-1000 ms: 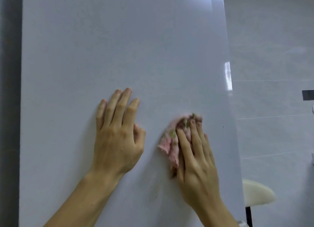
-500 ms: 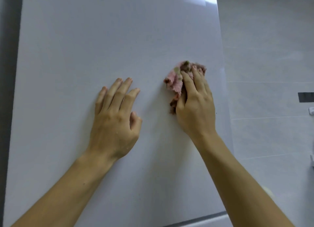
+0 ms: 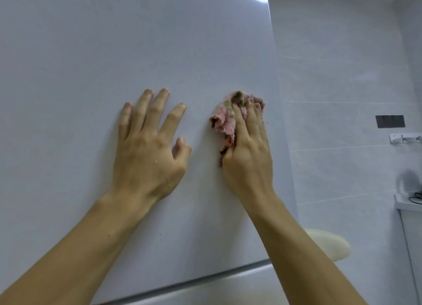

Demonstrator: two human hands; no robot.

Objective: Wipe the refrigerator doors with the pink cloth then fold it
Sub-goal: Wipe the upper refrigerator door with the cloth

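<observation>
A person's left hand (image 3: 146,149) lay flat and spread against the glossy white refrigerator door (image 3: 114,42), holding nothing. Just beside it, the right hand (image 3: 249,154) pressed a bunched pink cloth (image 3: 226,117) to the panel with straight fingers. Below both wrists ran the seam (image 3: 205,279) above a lower door (image 3: 217,294). Right of the right hand stood a pale tiled wall (image 3: 342,76) bearing a dark plate (image 3: 390,121) and a white bracket (image 3: 404,138), with a cream stool seat (image 3: 328,245) lower down.
</observation>
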